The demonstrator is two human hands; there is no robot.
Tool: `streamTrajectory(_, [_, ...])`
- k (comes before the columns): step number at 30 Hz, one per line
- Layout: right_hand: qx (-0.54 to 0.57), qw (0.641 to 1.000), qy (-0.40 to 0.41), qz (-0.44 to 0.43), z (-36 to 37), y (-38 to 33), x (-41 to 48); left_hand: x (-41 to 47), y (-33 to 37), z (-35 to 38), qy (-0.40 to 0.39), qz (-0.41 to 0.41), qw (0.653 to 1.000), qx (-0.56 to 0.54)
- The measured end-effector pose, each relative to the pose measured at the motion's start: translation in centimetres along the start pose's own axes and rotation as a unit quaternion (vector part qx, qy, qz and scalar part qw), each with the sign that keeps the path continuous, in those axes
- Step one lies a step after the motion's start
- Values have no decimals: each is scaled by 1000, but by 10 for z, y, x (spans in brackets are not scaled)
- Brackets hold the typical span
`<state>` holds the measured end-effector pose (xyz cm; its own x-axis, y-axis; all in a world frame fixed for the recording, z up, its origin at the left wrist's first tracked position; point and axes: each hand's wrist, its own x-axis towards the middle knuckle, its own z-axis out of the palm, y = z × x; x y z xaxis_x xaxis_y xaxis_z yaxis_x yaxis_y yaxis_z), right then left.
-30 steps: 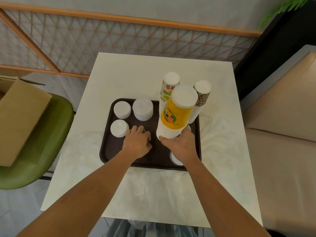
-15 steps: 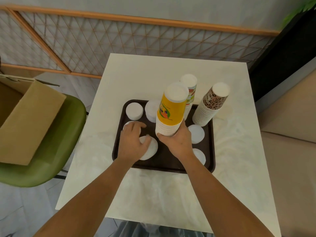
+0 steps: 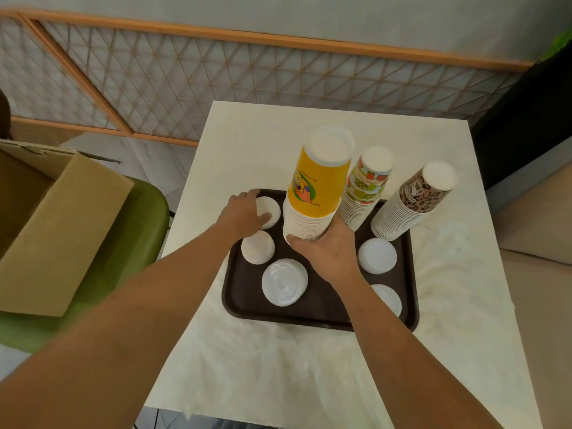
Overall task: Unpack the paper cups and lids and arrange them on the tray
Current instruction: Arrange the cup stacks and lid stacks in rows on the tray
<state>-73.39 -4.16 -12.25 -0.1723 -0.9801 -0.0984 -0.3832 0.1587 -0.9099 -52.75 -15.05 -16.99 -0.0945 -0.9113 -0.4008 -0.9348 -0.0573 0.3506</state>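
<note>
Clamping right hand (image 3: 328, 252) round yellow stack (image 3: 315, 193) base, tray (image 3: 318, 309) centre: seems light, crushable, top-heavy, so hold low. Resting left hand (image 3: 244, 212) on lids (image 3: 272, 209), far-left corner; grip unclear.

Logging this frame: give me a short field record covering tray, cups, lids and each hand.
Tray: dark brown rectangular tray on white square table
Cups: yellow cartoon-print paper cup stack, fruit-print paper cup stack, leopard-print paper cup stack, all upturned
Lids: five white round lid stacks on tray
Right hand: grips yellow stack's base
Left hand: on far-left lid stack, grip unclear
Aside: cardboard box on green chair
</note>
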Motion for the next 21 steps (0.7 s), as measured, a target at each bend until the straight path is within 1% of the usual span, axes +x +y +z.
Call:
streamTrajectory(8, [-2,1000,4,-2,11,-14,14,19,-9,1,-26,13,1000,12])
streamTrajectory(11, [5,1000,4,3,14,-19,17,15,-4,-3,-31,5,998,-52])
streamTrajectory(13, [3,1000,6,1,16,-22,19,10,-1,-5,-15,-7,994,-107])
streamTrajectory(15, [-2,1000,8,2,17,-24,21,6,-2,-9,10,-40,986,-161])
streamTrajectory(17, [-4,1000,7,5,20,-28,24,2,-8,-12,19,-79,969,-235])
streamTrajectory(18, [-3,1000,5,6,23,-31,26,1,-13,-13,25,-94,954,-285])
streamTrajectory(21, [7,1000,2,13,35,-43,34,-6,-31,-21,60,-137,888,-435])
